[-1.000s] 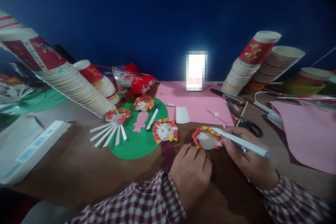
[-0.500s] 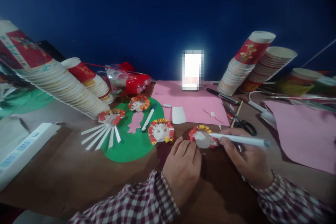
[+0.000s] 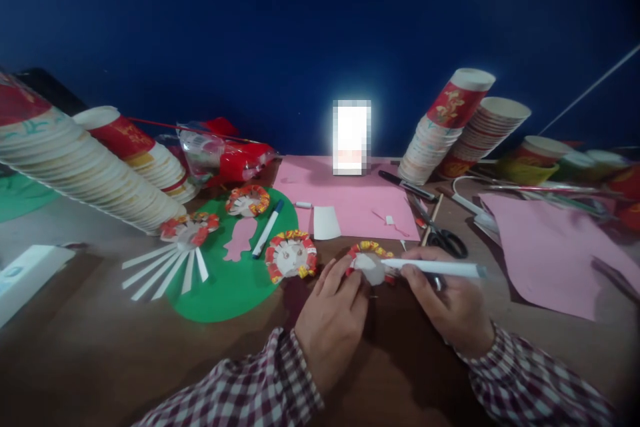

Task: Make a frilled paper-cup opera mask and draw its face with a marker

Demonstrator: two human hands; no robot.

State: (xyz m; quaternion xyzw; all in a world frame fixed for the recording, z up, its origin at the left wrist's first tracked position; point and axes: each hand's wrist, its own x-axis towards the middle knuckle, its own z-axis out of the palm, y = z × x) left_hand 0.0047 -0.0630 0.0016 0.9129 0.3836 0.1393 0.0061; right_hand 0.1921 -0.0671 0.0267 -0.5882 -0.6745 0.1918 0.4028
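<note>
A white paper disc [image 3: 367, 268] with a curled red-and-yellow rim lies on the table before me. My left hand [image 3: 334, 313] holds its left side down with bent fingers; the thumb is hidden. In my right hand [image 3: 453, 300] a white marker pen [image 3: 445, 268] is pinched between thumb and fingers, its tip over the right part of the disc. Whether the tip touches the paper I cannot tell. Just left of my left hand is a similar disc with a drawn face [image 3: 291, 257].
On a green sheet [image 3: 220, 297] lie a blue-capped marker [image 3: 268, 229] and a pink cutout [image 3: 241, 239]. Scissors [image 3: 443, 239] lie beyond my right hand. Tall paper cup stacks [image 3: 95, 160] lean at left, others [image 3: 430, 140] at right. A bright, pixelated screen [image 3: 352, 137] stands behind pink paper [image 3: 300, 177].
The view has turned right, so everything shifts left in the picture. My left fingers reach further onto the disc's left side, and the pen tip sits over its right part.
</note>
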